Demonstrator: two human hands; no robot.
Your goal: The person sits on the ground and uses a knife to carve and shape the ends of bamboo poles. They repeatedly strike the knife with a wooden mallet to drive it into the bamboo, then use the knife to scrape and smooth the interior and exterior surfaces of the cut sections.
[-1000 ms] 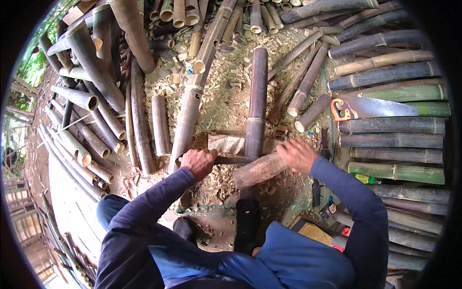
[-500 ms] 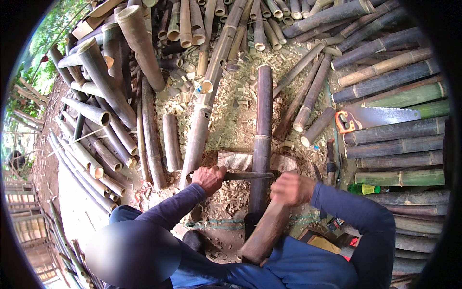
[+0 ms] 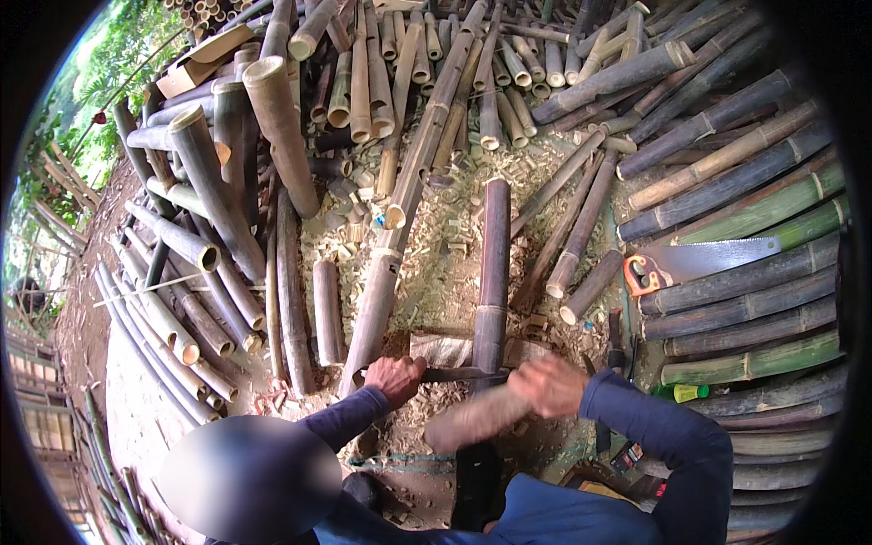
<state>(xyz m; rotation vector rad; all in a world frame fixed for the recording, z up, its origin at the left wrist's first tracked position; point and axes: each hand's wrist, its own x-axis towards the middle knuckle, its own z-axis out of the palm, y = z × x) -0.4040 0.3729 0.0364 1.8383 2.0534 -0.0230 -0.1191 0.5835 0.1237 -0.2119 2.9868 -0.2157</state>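
Bamboo pole (image 3: 492, 263), dark and jointed, is laid lengthwise straight ahead, its nearer part carried over a wooden block (image 3: 440, 349), by which it is probably kept raised off the floor (image 3: 413, 483) and its shavings (image 3: 436, 398). Across this nearer part a dark blade (image 3: 454, 373) is held almost level by the left hand (image 3: 395, 380), which is closed around its left end and so kept clear of the pole's side. Whether the pole is touched by the blade cannot be told. In the right hand (image 3: 548, 385) a thick wooden club (image 3: 472, 420) is gripped by one end, seemingly so that most of its length is left free to swing; it is blurred and slanted down to the left, and the pole's near end cannot be made out behind it. At the right, an orange-handled saw (image 3: 736, 256) is rested on bamboo lengths (image 3: 754, 354), apparently kept out of the way.
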